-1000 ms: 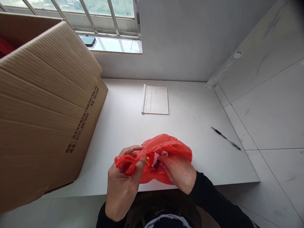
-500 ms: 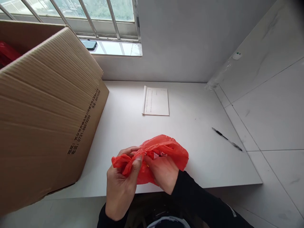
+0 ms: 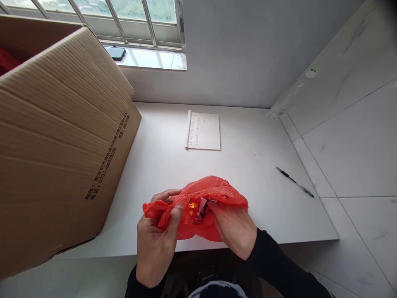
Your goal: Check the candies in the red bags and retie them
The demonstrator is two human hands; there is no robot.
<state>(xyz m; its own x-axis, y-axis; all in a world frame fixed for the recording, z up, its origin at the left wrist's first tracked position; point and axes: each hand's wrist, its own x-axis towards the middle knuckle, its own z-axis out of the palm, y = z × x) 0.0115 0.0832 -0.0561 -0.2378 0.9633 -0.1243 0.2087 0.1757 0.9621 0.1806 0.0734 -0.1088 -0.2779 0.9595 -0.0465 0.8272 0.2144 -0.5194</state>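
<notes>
A thin red plastic bag (image 3: 214,186) lies near the front edge of the white table, its mouth spread open. Small wrapped items (image 3: 198,209) in red, gold, pink and black show inside. My left hand (image 3: 159,242) pinches the bag's gathered left end between thumb and fingers. My right hand (image 3: 234,227) reaches into the opening from the right; its fingertips are at the wrapped items and partly hidden by the bag, so what they hold, if anything, cannot be made out.
A large cardboard box (image 3: 65,140) with something red inside stands at the left. A paper booklet (image 3: 204,131) lies on the white table (image 3: 248,140), and a pen (image 3: 294,181) at the right. A phone (image 3: 115,53) rests on the windowsill.
My right hand has moved right inside the bag, away from my left thumb. The opening is wider and more of the wrapped items shows. The view has shifted slightly.
</notes>
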